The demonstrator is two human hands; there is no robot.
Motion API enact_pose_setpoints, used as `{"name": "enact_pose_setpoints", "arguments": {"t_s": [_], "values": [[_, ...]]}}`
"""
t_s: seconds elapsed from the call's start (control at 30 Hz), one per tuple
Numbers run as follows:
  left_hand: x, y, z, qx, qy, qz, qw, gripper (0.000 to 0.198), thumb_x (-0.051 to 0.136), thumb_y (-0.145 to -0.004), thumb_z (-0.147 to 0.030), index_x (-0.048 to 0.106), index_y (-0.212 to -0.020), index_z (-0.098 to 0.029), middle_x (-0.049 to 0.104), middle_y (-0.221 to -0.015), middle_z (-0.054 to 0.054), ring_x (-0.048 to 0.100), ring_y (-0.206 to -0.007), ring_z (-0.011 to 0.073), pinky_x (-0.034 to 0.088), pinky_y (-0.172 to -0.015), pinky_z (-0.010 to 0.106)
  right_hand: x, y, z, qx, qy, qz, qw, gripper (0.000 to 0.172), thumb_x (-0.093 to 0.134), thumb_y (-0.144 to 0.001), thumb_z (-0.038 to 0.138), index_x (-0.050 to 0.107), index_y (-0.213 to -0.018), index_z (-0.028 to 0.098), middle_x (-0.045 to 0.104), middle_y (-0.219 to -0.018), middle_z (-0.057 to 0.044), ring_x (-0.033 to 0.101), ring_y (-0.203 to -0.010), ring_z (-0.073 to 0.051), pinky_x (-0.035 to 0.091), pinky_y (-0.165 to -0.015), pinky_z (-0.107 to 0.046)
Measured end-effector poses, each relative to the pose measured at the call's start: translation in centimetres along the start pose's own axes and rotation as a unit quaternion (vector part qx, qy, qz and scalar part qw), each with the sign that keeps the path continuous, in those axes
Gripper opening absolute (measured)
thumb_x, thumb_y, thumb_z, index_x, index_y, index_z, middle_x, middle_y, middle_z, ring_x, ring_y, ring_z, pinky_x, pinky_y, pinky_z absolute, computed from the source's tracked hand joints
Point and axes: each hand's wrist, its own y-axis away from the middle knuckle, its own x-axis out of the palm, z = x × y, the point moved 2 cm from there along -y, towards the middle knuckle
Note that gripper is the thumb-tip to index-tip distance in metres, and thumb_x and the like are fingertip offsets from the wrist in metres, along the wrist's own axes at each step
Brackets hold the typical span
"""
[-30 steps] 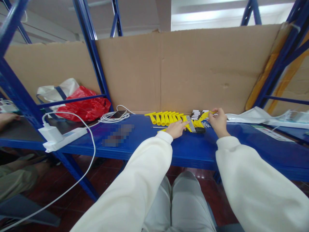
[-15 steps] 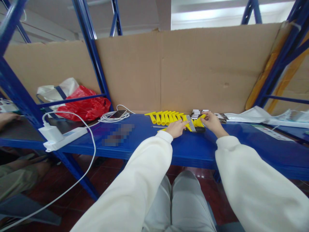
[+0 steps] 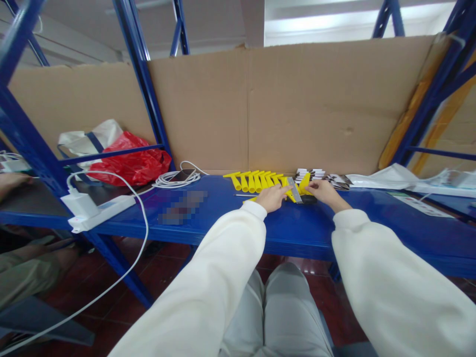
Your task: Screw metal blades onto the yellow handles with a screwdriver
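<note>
On the blue table, my left hand is closed round a yellow plastic piece, its index finger stretched towards a flat grey metal strip. The fingers hide most of that piece. My right hand pinches another yellow plastic piece, tilted upward just right of the strip. A black object like a handle lies below it. Left of my hands runs a row of several yellow T-shaped plastic handles, their round ends facing me. A thin metal rod lies in front of them.
Behind my right hand are white-edged stacked pieces and flat metal pieces. White plastic wrapping lies further right. To the left are a coiled white cable, phone, red bag and power strip. Cardboard stands behind.
My right hand has shifted slightly left, and the yellow piece in it has turned more upright, closer to the metal strip. The left hand stays in place.
</note>
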Motion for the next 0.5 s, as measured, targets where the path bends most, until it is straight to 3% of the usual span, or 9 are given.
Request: {"name": "enact_pose_setpoints", "arguments": {"t_s": [0.27,0.4,0.5], "values": [[0.2,0.0,0.0,-0.001,0.009,0.005,1.0,0.059,0.05,-0.119,-0.023,0.054,-0.177,-0.031,0.075,-0.156,0.015,0.075,-0.143,0.0294,0.06,-0.116,0.038,-1.0,-0.2,1.5,0.061,-0.167,-0.05,0.983,0.035,0.089,-0.076,0.05,0.068,-0.065,0.025,0.078,-0.075,-0.006,0.074,-0.084,-0.028,0.065,-0.084,-0.043],[0.5,-0.3,0.2,-0.004,0.014,-0.008,1.0,0.071,0.057,-0.118,-0.027,0.037,-0.186,-0.031,0.076,-0.158,0.015,0.076,-0.143,0.0297,0.061,-0.114,0.038,-0.5,0.3,2.6,0.063,-0.246,-0.027,0.967,0.043,0.095,-0.071,0.06,0.071,-0.067,0.024,0.078,-0.077,-0.006,0.077,-0.089,-0.029,0.065,-0.084,-0.043],[0.6,-0.5,0.3,-0.017,0.016,-0.002,1.0,0.079,0.058,-0.118,-0.029,0.025,-0.189,-0.027,0.076,-0.159,0.018,0.078,-0.142,0.0302,0.06,-0.112,0.037,0.0,0.6,3.4,0.045,-0.245,0.009,0.968,0.048,0.098,-0.069,0.064,0.072,-0.066,0.024,0.08,-0.084,-0.007,0.078,-0.096,-0.03,0.064,-0.092,-0.044]]}}
